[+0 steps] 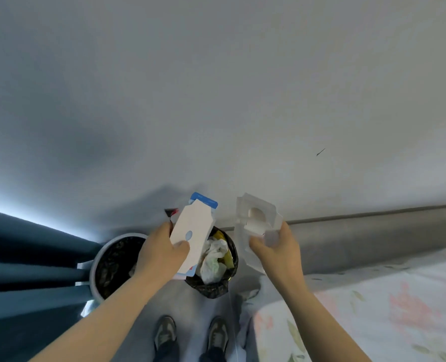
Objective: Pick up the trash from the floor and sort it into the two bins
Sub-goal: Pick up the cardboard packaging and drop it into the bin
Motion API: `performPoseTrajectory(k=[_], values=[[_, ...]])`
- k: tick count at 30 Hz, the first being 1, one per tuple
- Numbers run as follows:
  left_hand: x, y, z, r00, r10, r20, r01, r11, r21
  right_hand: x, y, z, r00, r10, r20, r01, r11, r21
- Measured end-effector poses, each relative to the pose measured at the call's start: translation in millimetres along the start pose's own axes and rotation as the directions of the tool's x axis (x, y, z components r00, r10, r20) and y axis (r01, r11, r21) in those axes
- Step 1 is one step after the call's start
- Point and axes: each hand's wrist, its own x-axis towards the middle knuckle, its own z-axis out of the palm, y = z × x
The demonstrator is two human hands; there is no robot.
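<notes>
My left hand [161, 250] grips a flat white cardboard backing with a blue top edge [193, 232], held above and between the two bins. My right hand [278, 248] holds a clear plastic blister shell [255, 226] up at the right of the bins. The left bin [117, 265] is round and white-rimmed with a dark liner, and my left arm covers part of it. The right bin [212, 259] has a black bag and holds crumpled white paper and yellow wrappers.
Dark blue curtains [20, 270] hang at the left beside the white bin. A bed with a floral sheet [373, 309] and a grey headboard [373, 236] stands at the right. My two shoes [190, 335] are on the floor below the bins. A plain wall fills the upper view.
</notes>
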Motion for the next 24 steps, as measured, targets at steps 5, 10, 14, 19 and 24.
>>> performPoseTrajectory(k=[5, 10, 14, 19, 24], values=[[35, -55, 48, 0.992, -0.079, 0.094, 0.070, 0.993, 0.095, 19, 64, 45, 0.990, 0.139, -0.016, -0.139, 0.990, 0.017], [72, -104, 97, 0.978, -0.154, 0.142, 0.127, 0.974, 0.186, 46, 130, 84, 0.973, 0.227, -0.051, -0.230, 0.970, -0.073], [102, -141, 137, 0.967, -0.188, 0.171, 0.143, 0.958, 0.247, 72, 179, 115, 0.962, 0.271, -0.032, -0.273, 0.956, -0.108], [137, -181, 186, 0.958, -0.209, 0.194, 0.152, 0.950, 0.275, 104, 238, 150, 0.954, 0.300, 0.013, -0.296, 0.946, -0.130], [160, -216, 231, 0.955, -0.216, 0.202, 0.155, 0.948, 0.277, 127, 288, 182, 0.941, 0.336, 0.032, -0.327, 0.932, -0.157]])
